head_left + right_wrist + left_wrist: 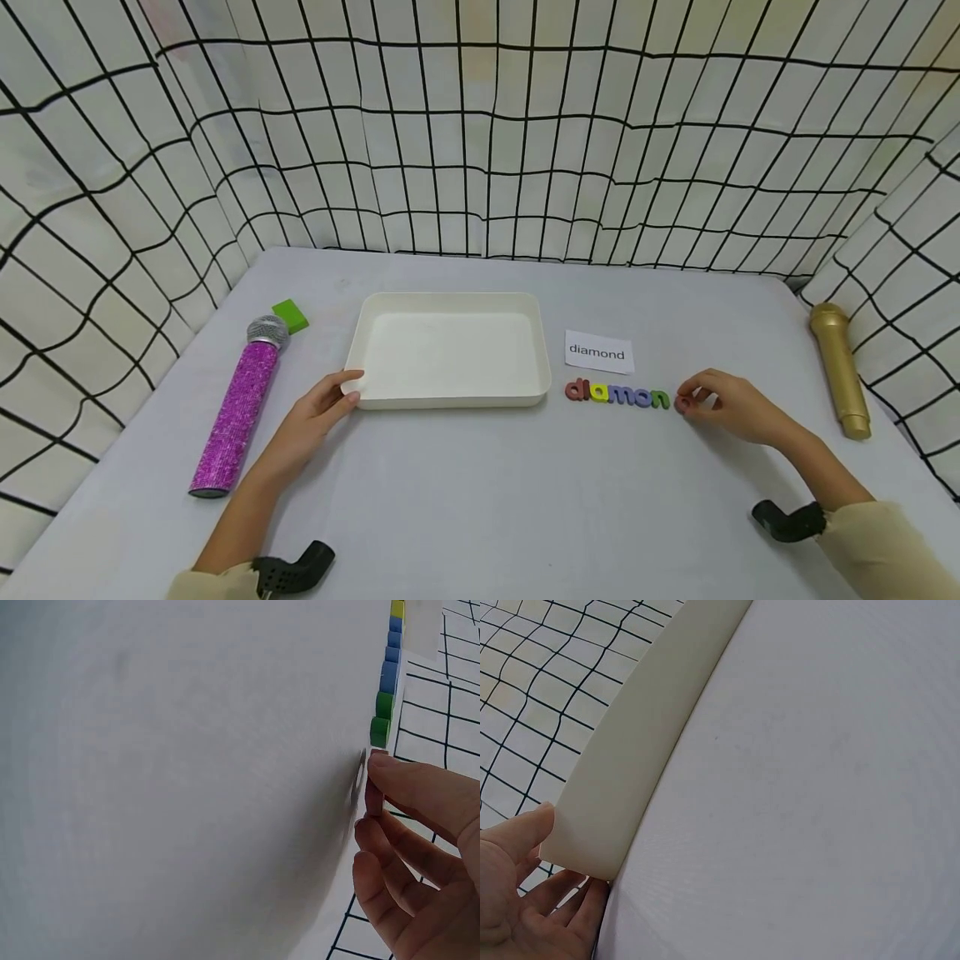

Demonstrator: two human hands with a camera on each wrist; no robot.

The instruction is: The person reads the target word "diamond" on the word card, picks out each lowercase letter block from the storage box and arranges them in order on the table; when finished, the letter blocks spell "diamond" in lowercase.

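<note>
A white rectangular tray (453, 402) lies on the table, and my left hand (318, 412) holds its near left corner. In the left wrist view the thumb of the left hand (525, 885) lies at the tray's wall (622, 772), with the other fingers around the corner. My right hand (731, 408) pinches a red letter (682, 403) between thumb and fingers, seen edge-on as a red piece (374, 796) in the right wrist view. To its left stands a row of coloured letters (630, 396) reading "diamon". A card (599, 352) printed "diamond" lies just behind the row.
A glittery pink microphone (238, 417) lies left of the tray, beside a green block (290, 316). At the table's right edge lies a gold microphone-shaped object (840, 371). A white cloth with a black grid (487, 133) encloses the back and sides.
</note>
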